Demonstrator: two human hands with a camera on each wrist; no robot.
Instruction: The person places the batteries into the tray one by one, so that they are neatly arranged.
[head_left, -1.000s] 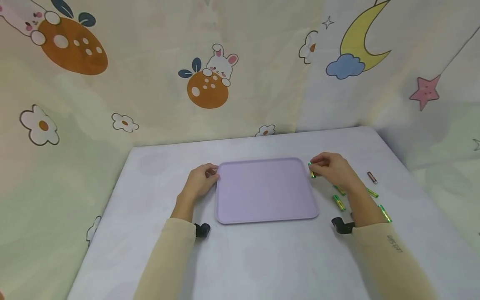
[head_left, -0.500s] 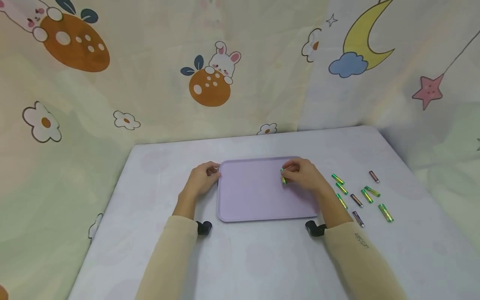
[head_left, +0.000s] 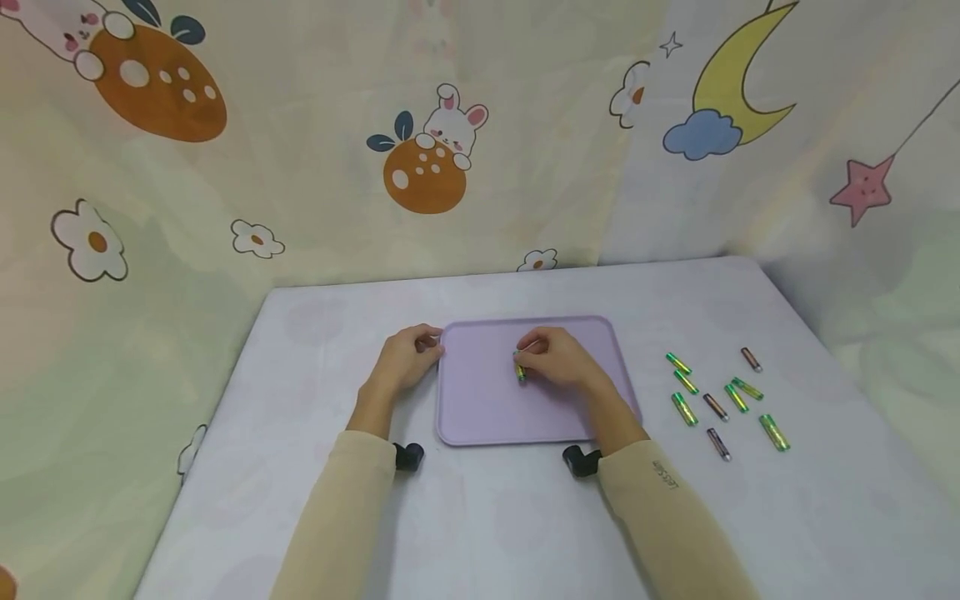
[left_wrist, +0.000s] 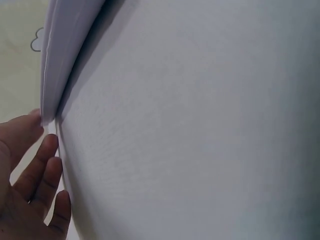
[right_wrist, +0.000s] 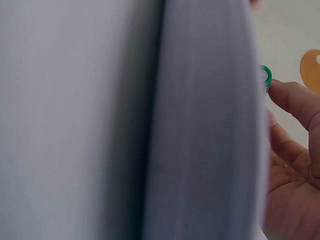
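Observation:
My right hand (head_left: 558,358) is over the middle of the lilac tray (head_left: 480,417), with thumb and fingers pinching a green-and-gold battery (head_left: 520,370). The battery points downward; whether it touches the tray surface I cannot tell. In the right wrist view, the green-ringed end of this battery (right_wrist: 266,76) shows at the thumb tip, and the tray's side hides the rest. At the tray's left edge, my left hand (head_left: 406,358) touches the rim. In the left wrist view its thumb meets the tray's edge (left_wrist: 67,60), while the other fingers lie loosely extended near the tabletop.
Right of the tray, several loose batteries lie on the white-covered table (head_left: 495,517): green ones, such as a green battery (head_left: 774,432), and darker ones, such as a brown battery (head_left: 752,359). A patterned cloth backdrop (head_left: 315,167) stands behind the table.
My right hand has carried the green battery leftward, from beside the tray's right edge to over its middle. The left hand has stayed at the tray's left rim.

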